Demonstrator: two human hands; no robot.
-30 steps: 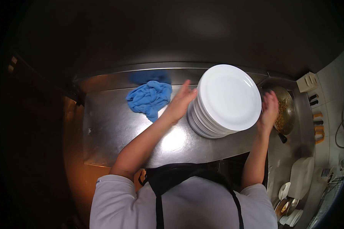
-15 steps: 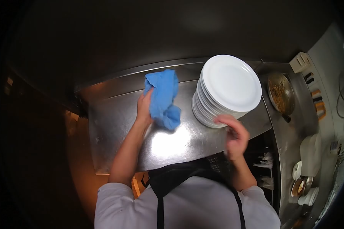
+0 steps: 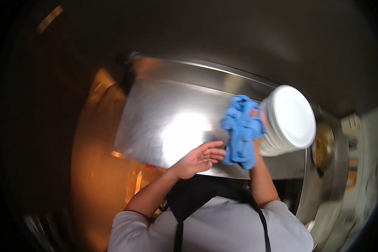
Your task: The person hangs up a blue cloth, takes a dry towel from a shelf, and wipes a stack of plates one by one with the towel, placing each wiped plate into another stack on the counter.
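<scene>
A crumpled blue cloth [image 3: 241, 132] hangs from my right hand [image 3: 257, 119], whose fingers are partly hidden behind it. Just left of the cloth is my left hand [image 3: 199, 159], palm turned inward, fingers apart and holding nothing. Close beside my right hand, on its right, a tall stack of white plates [image 3: 293, 117] stands on the steel counter [image 3: 151, 126]. Whether my right hand touches the stack I cannot tell.
A pan with food in it [image 3: 323, 147] sits at the right, beyond the plates. A pale holder [image 3: 350, 125] and orange-handled tools [image 3: 352, 173] are near the right wall. The counter's front edge runs close to my apron.
The blue cloth has passed from my left hand to my right and moved rightward. My left hand has let go and come nearer the front edge. The whole view has turned.
</scene>
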